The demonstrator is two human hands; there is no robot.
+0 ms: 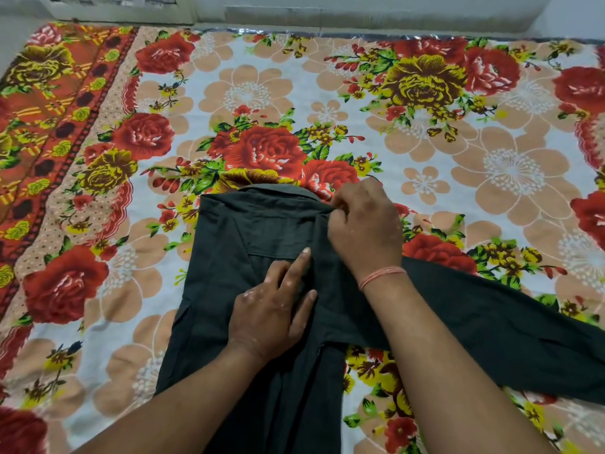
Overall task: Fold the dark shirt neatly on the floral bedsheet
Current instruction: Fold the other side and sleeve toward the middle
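Dark shirt (229, 273) spread on the floral bedsheet (294, 77).
The left hand (271, 309) presses flat on its middle, fingers straight; the right hand (365, 227) (pink thread (381, 276) at the wrist) pinches the cloth by the collar (278, 189); a sleeve (491, 322) trails off right.

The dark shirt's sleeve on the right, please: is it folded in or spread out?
Spread out: the sleeve lies stretched rightward across the floral bedsheet, away from the shirt body.
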